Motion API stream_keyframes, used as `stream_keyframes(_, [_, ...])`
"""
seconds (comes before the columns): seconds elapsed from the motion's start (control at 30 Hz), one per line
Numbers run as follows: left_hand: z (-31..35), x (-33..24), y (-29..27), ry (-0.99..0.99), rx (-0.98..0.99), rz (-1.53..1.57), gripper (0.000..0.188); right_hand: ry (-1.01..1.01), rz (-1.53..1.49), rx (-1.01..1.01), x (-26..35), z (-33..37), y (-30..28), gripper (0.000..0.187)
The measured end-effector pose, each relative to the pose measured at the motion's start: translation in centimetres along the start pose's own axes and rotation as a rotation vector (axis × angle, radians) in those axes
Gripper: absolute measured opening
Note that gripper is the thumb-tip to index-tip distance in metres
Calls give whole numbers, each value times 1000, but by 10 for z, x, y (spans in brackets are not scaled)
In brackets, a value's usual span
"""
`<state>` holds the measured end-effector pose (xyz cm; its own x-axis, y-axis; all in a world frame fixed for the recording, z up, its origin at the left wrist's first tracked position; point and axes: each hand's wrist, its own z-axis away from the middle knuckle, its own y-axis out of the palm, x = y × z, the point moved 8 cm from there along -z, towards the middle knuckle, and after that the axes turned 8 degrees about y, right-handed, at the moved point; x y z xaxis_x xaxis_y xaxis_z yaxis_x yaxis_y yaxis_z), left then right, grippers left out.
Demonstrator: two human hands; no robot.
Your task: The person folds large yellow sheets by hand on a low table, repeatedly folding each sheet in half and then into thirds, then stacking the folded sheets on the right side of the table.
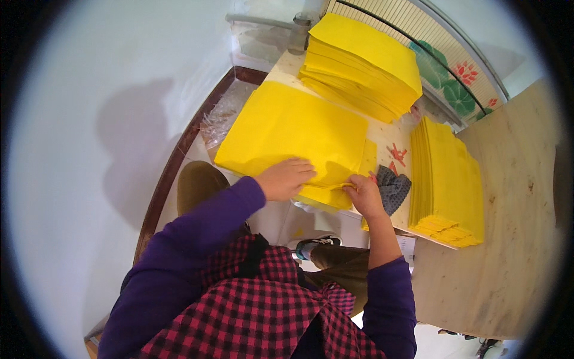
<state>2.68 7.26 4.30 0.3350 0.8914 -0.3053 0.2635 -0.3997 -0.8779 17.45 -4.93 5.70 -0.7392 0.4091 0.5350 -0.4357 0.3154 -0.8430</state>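
A wide pile of yellow, cloth-like sheets (287, 125) lies in front of me. My left hand (288, 179) rests on its near edge, fingers stretched out flat. At the pile's near right corner, my right hand (363, 194) pinches the folded edge of a yellow sheet (330, 186) between thumb and fingers. Just right of that hand lies a dark grey knitted cloth (392, 188). Some of the near edge is hidden under my hands.
A taller yellow stack (365, 57) stands behind, and another yellow stack (445, 179) sits at the right. Red-orange strips (397, 154) lie between them. A glass jar (299, 33) stands at the back, clear plastic wrap (230, 113) at the left. A wooden board (496, 239) borders the right.
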Motion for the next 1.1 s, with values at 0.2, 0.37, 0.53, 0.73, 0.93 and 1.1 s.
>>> stream_keyframes(0.2, [71, 24, -40, -198, 95, -109, 54, 9, -37, -27, -3, 2, -1, 18])
stream_keyframes(0.37, [86, 26, -58, -257, 54, -97, 59, 66, -98, -51, -4, 2, -5, 17])
stream_keyframes(0.53, [58, 17, -57, -168, -30, -41, 60, 69, -72, -28, -3, -2, -7, 14])
stream_keyframes(0.73, [13, 6, -30, -110, 25, 1, 56, 10, -2, -42, -4, -9, -10, 14])
stream_keyframes(0.93, [5, 15, -14, -172, 108, 50, 37, 64, -49, -59, -8, -11, -14, 16])
stream_keyframes(1.1, [25, 28, -24, -190, -1, 3, 31, 63, -68, -95, -8, -10, -15, 15])
